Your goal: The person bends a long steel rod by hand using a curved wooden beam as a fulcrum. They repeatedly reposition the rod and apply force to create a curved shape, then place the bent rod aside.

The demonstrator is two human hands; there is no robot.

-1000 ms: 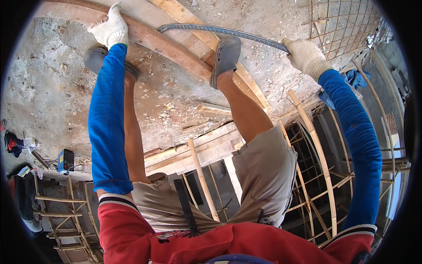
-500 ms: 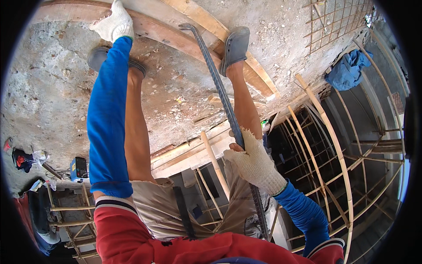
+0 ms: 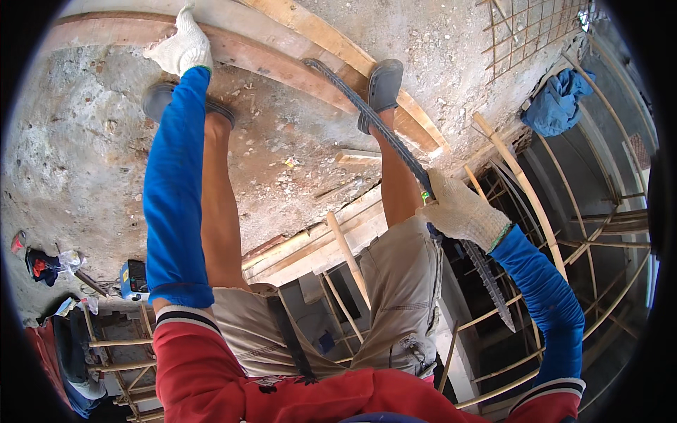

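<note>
My right hand (image 3: pixel 465 210), in a pale knit glove, is wrapped round a dark ribbed steel pry bar (image 3: pixel 395 144). The bar slants from a bent far end by the planks to a pointed near end at lower right, beyond my knee. My left hand (image 3: pixel 185 46), gloved the same way, is at the far left on a long wooden plank (image 3: pixel 261 56). Its thumb stretches forward over the wood while the other fingers curl at the plank's edge, partly hidden. Blue sleeves cover both forearms.
My feet, in grey clogs (image 3: pixel 384 84), stand on rough, rubble-strewn concrete. Beside the right one runs another timber (image 3: pixel 317 32). A ledge drops off below my legs, with bamboo poles (image 3: pixel 518 190) at the right. Steel mesh (image 3: pixel 529 35) and blue cloth (image 3: pixel 560 102) lie far right.
My right hand has moved right and slightly away from me with the pry bar. The bar's near end has swung out to the right. My left hand stays on the plank.
</note>
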